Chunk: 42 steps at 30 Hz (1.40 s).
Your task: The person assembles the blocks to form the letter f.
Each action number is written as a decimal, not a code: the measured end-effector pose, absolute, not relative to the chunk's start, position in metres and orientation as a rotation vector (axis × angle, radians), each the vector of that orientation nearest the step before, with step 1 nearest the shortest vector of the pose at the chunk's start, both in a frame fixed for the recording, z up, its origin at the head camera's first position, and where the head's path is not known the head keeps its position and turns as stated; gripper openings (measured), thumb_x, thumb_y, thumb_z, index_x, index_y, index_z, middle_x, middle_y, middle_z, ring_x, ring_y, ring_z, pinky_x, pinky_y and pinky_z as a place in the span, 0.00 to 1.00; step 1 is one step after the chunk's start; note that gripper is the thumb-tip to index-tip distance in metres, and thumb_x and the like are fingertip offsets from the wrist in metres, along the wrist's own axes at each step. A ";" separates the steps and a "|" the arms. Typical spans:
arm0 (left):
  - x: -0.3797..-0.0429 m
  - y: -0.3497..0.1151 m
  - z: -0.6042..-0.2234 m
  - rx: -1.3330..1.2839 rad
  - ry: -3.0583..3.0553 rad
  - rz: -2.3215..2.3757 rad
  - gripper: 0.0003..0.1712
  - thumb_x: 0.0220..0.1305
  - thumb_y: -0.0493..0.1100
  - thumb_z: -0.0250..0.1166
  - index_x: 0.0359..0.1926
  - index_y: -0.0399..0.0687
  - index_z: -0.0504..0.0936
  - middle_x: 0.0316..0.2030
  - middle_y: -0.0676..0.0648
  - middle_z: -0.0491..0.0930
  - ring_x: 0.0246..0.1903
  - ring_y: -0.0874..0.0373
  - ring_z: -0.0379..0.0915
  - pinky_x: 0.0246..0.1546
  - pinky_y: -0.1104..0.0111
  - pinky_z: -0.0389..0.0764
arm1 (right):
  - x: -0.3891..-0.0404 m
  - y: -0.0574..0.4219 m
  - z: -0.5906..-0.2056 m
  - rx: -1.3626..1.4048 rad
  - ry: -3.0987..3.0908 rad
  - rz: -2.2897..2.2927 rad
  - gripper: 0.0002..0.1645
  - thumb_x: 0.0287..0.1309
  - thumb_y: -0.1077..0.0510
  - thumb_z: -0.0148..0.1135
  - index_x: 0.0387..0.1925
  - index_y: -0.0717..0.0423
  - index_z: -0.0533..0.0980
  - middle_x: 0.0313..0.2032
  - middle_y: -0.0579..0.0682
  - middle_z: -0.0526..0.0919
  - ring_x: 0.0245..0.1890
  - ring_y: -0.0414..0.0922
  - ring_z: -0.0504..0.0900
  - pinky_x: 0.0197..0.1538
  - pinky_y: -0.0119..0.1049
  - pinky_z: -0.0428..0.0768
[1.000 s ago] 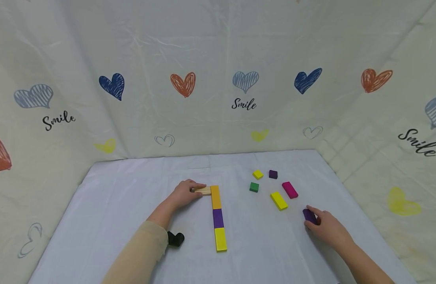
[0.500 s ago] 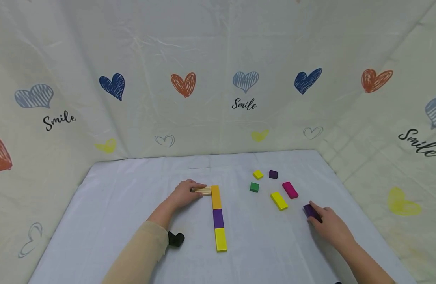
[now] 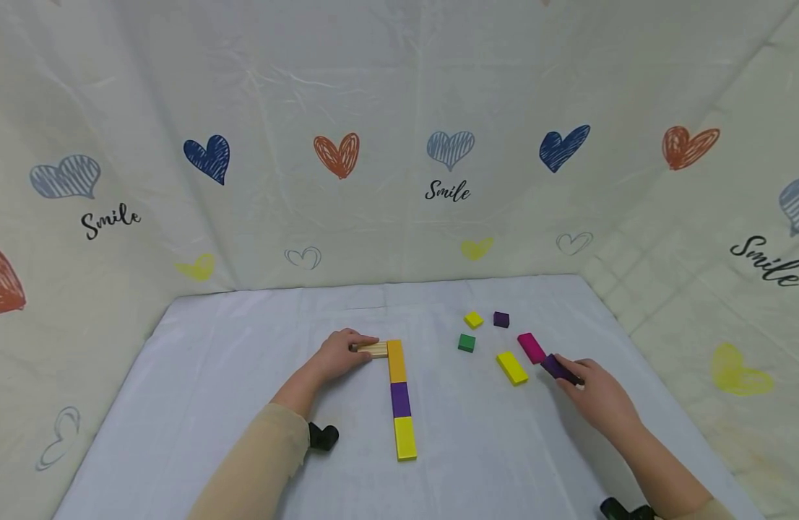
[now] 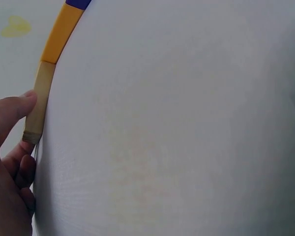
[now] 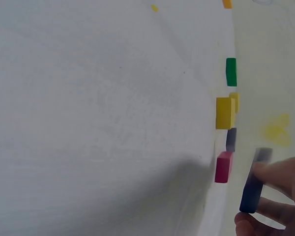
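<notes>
1. Pinching the dark block (image 3: 556,367), the right hand (image 3: 599,397) holds it at three o'clock from the orange block (image 3: 396,361).
2. The left hand (image 3: 337,354) grips the wooden piece (image 4: 43,93), at nine o'clock from orange.
3. Both look light, stiff (perhaps slick); mid-length grasps suit.

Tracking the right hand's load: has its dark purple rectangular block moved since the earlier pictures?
Yes: in the head view, the held purple block has shifted up the image and slightly left, closer to the stationary magenta rectangular block.
</notes>
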<state>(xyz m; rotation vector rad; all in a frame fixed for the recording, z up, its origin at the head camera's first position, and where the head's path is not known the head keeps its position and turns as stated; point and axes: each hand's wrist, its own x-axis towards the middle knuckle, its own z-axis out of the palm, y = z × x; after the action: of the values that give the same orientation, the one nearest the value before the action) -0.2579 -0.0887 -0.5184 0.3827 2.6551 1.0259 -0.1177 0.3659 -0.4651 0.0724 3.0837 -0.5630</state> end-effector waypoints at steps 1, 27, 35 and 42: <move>-0.258 -0.089 -0.518 0.380 2.653 1.029 0.20 0.65 0.50 0.67 0.58 0.69 0.83 0.53 0.49 0.76 0.53 0.50 0.68 0.58 0.52 0.71 | -0.120 0.363 -0.464 0.059 3.087 -0.566 0.31 0.63 0.56 0.65 0.66 0.59 0.72 0.47 0.65 0.78 0.40 0.55 0.76 0.42 0.53 0.80; -0.257 -0.089 -0.516 0.450 2.646 1.039 0.20 0.65 0.47 0.67 0.58 0.64 0.83 0.51 0.50 0.78 0.49 0.51 0.69 0.54 0.54 0.73 | -0.187 0.272 -0.467 -0.272 2.991 -0.701 0.25 0.63 0.55 0.67 0.61 0.50 0.78 0.56 0.58 0.80 0.57 0.58 0.76 0.55 0.54 0.78; -0.259 -0.090 -0.519 0.453 2.647 1.024 0.20 0.65 0.48 0.67 0.59 0.65 0.83 0.51 0.51 0.77 0.49 0.52 0.68 0.54 0.55 0.73 | -0.203 0.232 -0.472 -0.417 3.001 -0.641 0.22 0.62 0.58 0.67 0.59 0.48 0.81 0.54 0.54 0.81 0.58 0.55 0.76 0.60 0.52 0.75; -0.259 -0.091 -0.519 0.442 2.644 1.035 0.20 0.65 0.48 0.67 0.58 0.66 0.83 0.51 0.51 0.77 0.50 0.52 0.68 0.55 0.54 0.72 | -0.216 0.208 -0.478 -0.452 2.982 -0.600 0.22 0.62 0.58 0.67 0.59 0.48 0.81 0.54 0.52 0.82 0.58 0.53 0.77 0.60 0.50 0.74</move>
<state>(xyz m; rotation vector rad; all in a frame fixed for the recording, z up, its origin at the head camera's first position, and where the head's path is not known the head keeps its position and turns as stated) -0.2591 -0.0908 -0.5194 0.4417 2.6440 1.0349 -0.2156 0.2076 -0.4785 -0.4517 2.9821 -0.6003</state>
